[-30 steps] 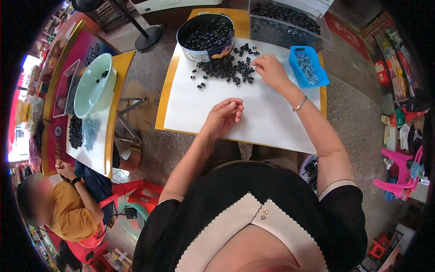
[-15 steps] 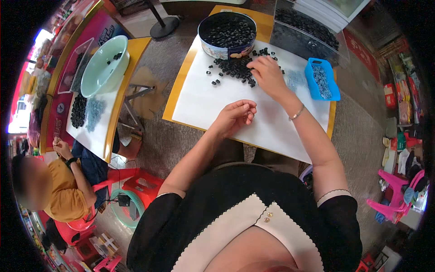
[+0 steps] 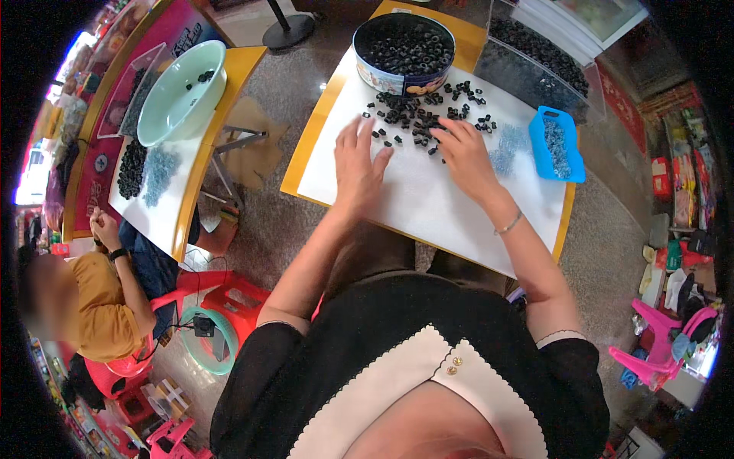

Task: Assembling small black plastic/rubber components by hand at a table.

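Small black plastic pieces point(image 3: 401, 115) lie scattered across the far part of a white-topped table point(image 3: 428, 203). My left hand point(image 3: 358, 164) is open at the left edge of the scatter, its fingers spread and pointing away from me. At the right side of the same pieces, my right hand point(image 3: 468, 159) reaches in, fingers stretched out and fingertips among them. Nothing shows in either hand. Behind the scatter stands a round tin point(image 3: 403, 81), filled with more black pieces. Small clear bluish bits point(image 3: 511, 147) lie right of my right hand, beside a blue tray point(image 3: 572, 126) holding more of them.
A clear bin point(image 3: 501, 73) of black pieces stands at the far right. On the left, a second table point(image 3: 193, 164) carries a pale green basin point(image 3: 164, 126) and small heaps of parts, with a seated person point(image 3: 107, 298) beside it. A pink stool point(image 3: 650, 348) is at right.
My left hand has opened and moved forward to the black pieces. My right hand has come back slightly toward me, and the pile is spread wider. The whole view has shifted a little.
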`<state>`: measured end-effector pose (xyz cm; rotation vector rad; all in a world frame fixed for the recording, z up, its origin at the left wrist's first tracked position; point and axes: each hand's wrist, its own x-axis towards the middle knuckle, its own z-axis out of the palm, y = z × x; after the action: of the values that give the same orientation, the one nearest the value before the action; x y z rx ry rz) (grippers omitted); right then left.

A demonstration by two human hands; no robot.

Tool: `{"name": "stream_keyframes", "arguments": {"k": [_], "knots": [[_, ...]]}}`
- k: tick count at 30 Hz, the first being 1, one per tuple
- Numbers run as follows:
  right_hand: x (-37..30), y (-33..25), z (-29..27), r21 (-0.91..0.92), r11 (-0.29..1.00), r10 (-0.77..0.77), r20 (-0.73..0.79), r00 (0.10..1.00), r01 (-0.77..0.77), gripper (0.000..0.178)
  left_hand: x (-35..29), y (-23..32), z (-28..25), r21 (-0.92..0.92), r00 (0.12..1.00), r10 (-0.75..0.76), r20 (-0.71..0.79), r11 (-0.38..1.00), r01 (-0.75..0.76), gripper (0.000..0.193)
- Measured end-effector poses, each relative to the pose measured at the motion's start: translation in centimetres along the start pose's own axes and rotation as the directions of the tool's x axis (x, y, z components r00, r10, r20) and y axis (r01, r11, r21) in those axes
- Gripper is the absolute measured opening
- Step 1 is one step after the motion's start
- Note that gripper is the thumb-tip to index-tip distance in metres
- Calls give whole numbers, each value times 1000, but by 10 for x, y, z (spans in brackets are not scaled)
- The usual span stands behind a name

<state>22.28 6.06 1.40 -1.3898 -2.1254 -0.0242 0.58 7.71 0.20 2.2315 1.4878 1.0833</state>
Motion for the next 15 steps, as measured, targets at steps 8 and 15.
{"name": "stream_keyframes", "arguments": {"k": [8, 15], "knots": [[-40, -32, -14, 49, 994, 102, 22, 995, -103, 31, 14, -13, 38, 357, 976, 6, 217, 930, -85, 100], [-44, -30, -9, 30, 994, 109, -7, 994, -109, 31, 28, -4, 45, 184, 992, 12, 125, 982, -35, 88]]}}
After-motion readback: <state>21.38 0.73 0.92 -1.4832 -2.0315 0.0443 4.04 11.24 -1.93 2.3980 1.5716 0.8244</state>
